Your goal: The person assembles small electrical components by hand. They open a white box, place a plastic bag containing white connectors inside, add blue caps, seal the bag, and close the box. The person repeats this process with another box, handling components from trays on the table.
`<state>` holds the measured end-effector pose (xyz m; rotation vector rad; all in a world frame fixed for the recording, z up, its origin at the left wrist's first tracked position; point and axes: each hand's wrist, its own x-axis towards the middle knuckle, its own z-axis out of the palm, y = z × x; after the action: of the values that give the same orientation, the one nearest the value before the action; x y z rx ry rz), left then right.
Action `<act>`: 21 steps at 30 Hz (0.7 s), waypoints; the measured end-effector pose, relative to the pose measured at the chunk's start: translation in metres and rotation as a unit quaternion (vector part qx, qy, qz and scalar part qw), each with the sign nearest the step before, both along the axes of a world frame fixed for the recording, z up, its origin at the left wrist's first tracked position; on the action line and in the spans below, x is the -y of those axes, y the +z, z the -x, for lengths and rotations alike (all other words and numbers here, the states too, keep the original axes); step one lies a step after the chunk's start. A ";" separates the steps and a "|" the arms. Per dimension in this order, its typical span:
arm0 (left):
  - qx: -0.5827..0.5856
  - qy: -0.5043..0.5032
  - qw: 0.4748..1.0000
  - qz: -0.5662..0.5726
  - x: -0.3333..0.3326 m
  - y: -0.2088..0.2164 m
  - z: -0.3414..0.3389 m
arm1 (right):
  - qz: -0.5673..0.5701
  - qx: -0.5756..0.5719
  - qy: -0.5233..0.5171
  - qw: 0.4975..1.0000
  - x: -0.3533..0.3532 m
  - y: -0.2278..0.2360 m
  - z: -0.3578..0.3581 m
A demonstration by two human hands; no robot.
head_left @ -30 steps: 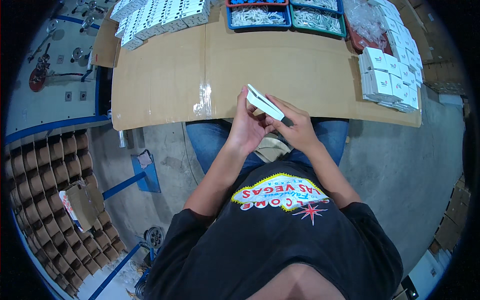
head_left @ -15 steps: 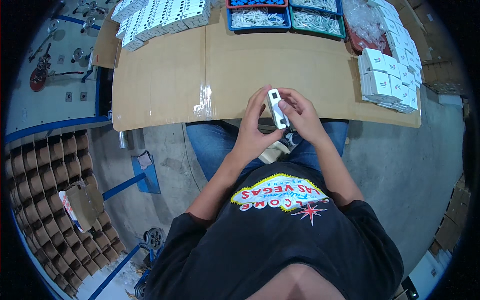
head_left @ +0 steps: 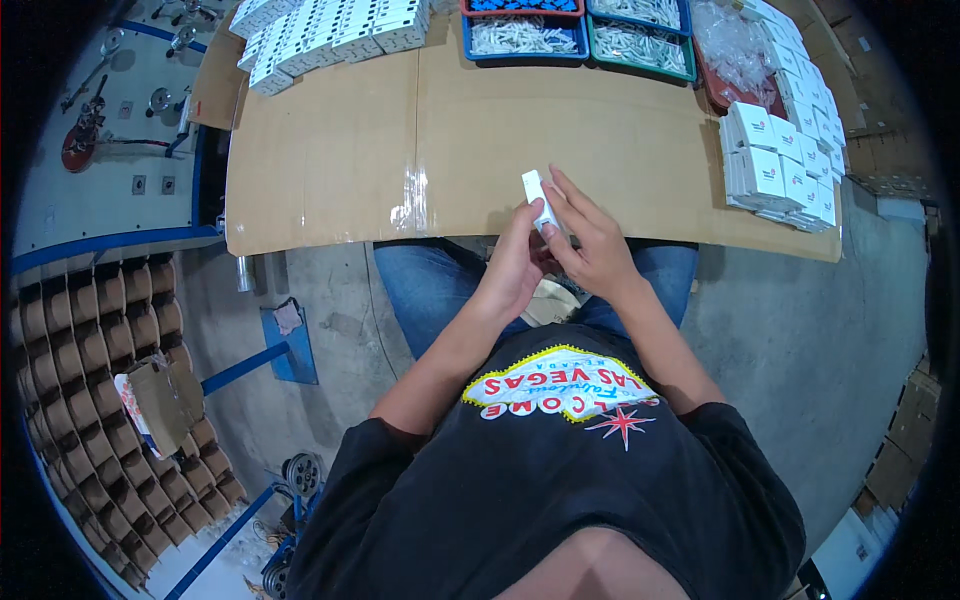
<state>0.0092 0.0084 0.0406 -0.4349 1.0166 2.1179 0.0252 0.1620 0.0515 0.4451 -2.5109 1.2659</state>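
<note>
Between my two hands, just in front of the table's near edge, is a small narrow white box (head_left: 534,187). Its upper end sticks out past my fingers and shows a plain white face. My left hand (head_left: 517,255) grips it from the left, thumb against its side. Over its right and lower part my right hand (head_left: 590,245) closes, with the forefinger stretched up beside it. The lower end of the box is hidden by my fingers.
Cardboard covers the table (head_left: 320,170). Rows of white boxes (head_left: 340,30) stand far left. Trays of small white parts (head_left: 528,37) are at the back, beside clear plastic bags (head_left: 732,45). White boxes are stacked (head_left: 765,170) on the right. A divided cardboard crate (head_left: 100,420) stands lower left.
The white box has been turned in my hands: its dark square and dark end mark no longer show. My hands have drawn closer together around it, and the view has shifted slightly.
</note>
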 end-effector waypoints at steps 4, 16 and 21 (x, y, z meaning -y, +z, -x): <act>-0.035 0.038 0.996 0.076 -0.009 0.004 -0.002 | -0.003 0.036 -0.012 0.999 0.005 -0.015 -0.007; -0.030 0.059 0.995 0.070 -0.017 -0.004 -0.008 | -0.033 0.031 -0.010 0.999 0.005 -0.021 -0.015; -0.087 0.080 0.992 0.050 -0.013 -0.016 -0.008 | 0.046 0.043 0.044 0.997 -0.005 -0.005 -0.008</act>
<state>0.0175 0.0210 0.0249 -0.3976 1.2277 2.2858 0.0329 0.1668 0.0464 0.4937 -2.5146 1.4571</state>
